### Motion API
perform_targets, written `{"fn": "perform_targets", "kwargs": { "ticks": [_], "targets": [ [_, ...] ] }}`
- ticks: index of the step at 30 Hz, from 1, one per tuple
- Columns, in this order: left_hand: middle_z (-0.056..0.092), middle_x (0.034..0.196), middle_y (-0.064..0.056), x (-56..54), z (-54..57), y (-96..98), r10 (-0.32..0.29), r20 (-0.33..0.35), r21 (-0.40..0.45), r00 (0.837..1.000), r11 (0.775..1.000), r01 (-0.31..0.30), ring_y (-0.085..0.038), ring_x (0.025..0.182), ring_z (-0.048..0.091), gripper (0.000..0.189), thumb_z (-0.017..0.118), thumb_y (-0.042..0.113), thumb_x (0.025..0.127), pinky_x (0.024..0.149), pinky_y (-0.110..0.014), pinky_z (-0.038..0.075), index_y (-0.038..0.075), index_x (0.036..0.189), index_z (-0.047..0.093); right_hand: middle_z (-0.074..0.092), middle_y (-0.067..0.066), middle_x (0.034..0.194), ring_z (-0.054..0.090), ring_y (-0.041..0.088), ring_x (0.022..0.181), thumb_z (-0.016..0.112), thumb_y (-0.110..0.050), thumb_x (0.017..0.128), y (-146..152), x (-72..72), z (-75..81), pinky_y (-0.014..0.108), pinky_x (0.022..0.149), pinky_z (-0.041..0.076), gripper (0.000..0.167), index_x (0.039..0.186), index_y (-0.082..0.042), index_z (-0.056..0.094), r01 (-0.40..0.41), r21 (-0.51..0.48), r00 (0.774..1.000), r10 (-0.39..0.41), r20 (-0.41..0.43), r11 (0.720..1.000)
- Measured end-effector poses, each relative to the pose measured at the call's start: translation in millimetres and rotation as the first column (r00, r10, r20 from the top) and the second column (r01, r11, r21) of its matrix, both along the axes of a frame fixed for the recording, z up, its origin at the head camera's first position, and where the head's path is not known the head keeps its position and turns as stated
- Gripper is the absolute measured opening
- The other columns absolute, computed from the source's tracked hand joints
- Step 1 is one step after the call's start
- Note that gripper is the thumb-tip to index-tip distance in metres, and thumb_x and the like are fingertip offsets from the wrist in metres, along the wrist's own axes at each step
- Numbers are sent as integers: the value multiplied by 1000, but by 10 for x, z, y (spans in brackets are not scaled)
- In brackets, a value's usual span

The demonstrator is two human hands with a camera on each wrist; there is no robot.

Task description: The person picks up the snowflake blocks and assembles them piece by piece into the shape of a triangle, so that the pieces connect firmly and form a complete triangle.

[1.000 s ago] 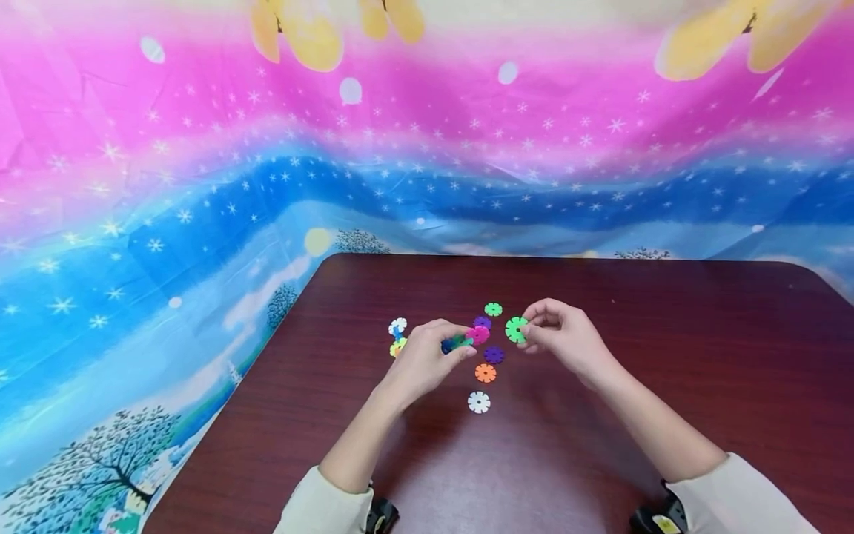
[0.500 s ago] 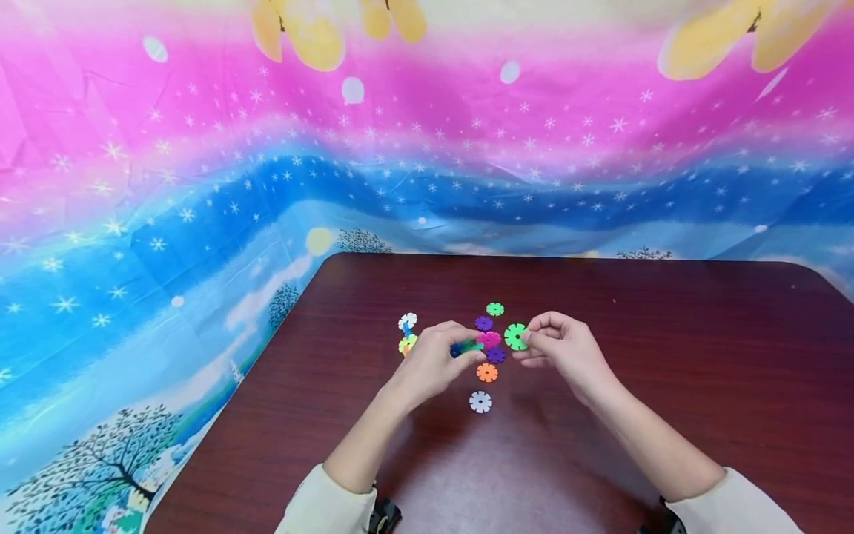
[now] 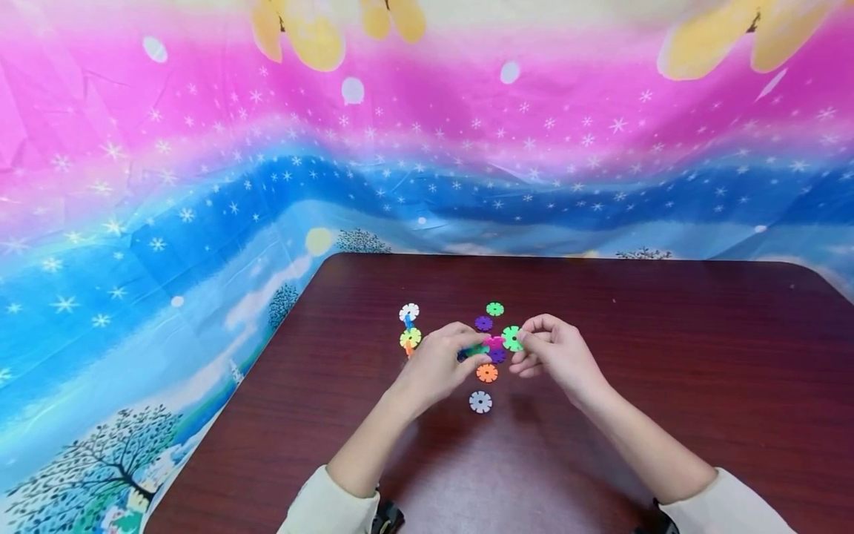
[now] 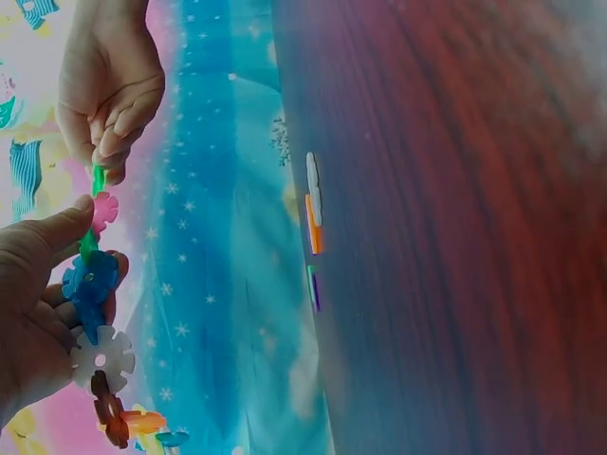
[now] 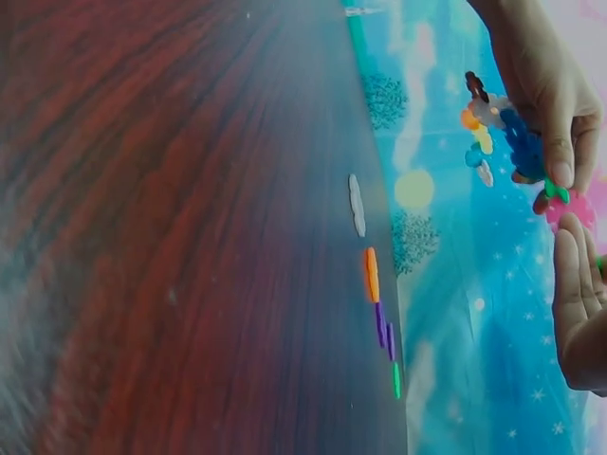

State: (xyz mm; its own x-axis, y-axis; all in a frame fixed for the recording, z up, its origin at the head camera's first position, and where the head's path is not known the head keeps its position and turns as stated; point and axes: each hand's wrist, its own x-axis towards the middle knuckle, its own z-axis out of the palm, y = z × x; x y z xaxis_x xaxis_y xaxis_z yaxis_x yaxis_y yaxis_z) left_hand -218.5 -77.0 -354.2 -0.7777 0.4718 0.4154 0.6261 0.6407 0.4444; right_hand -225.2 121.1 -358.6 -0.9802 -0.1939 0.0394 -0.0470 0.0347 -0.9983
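My left hand [image 3: 434, 365] pinches a chain of notched plastic snowflake discs between thumb and fingers. In the left wrist view the chain shows a pink disc [image 4: 106, 209], a green disc [image 4: 89, 244], a blue disc [image 4: 91, 277], a white disc [image 4: 102, 358] and a brown disc [image 4: 111, 420]. Its far end, with a yellow disc [image 3: 410, 337] and a white disc, sticks out beyond the left hand. My right hand [image 3: 563, 360] pinches a bright green disc [image 3: 511, 338] by its edge. That disc's rim is right at the pink disc's edge. The left fingers hide part of the chain.
Loose discs lie flat in a rough column on the dark wooden table [image 3: 700, 356]: green [image 3: 494, 308], purple [image 3: 483, 323], another purple, orange [image 3: 487, 373] and white [image 3: 480, 402]. A patterned cloth [image 3: 534, 148] hangs behind the table's far edge.
My left hand has moved right with the chain, and the right hand's green disc has come slightly down and left. The gap between the pink and green discs has closed.
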Motion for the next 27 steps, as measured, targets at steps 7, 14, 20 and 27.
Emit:
{"fn": "perform_targets", "kwargs": {
  "ticks": [7,14,20,27],
  "targets": [
    [61,95,-6,-3,-14,4,-45,-121,-9,992,999,44,-11,75,57,40,72,17,80,70,-9,46,3,116,64,63,18,65,65,20,55,48,1,93,-49,16,-4,36,56,55,14,99,11,40,36,17,992,-33,-125,999],
    [61,92,-6,-4,5,18,-66,-155,-8,986,998,66,-10,71,54,39,70,15,81,69,-8,46,0,116,62,63,21,66,65,20,54,49,2,93,-59,10,14,35,55,55,14,97,12,40,30,23,985,-26,-171,999],
    [62,99,-7,-9,9,18,-59,-178,-36,982,998,53,-13,81,58,39,71,18,81,75,-12,47,2,115,64,63,22,69,66,21,57,49,0,94,-40,20,31,35,57,55,14,97,10,40,0,33,987,5,-163,999],
    [61,103,-6,-13,14,-11,-9,-141,3,990,1000,9,-13,86,59,44,73,21,78,77,-14,48,5,118,63,66,14,70,67,19,62,49,-3,95,-26,11,24,33,60,56,16,99,8,38,-63,-39,987,56,-151,997]
  ]
}}
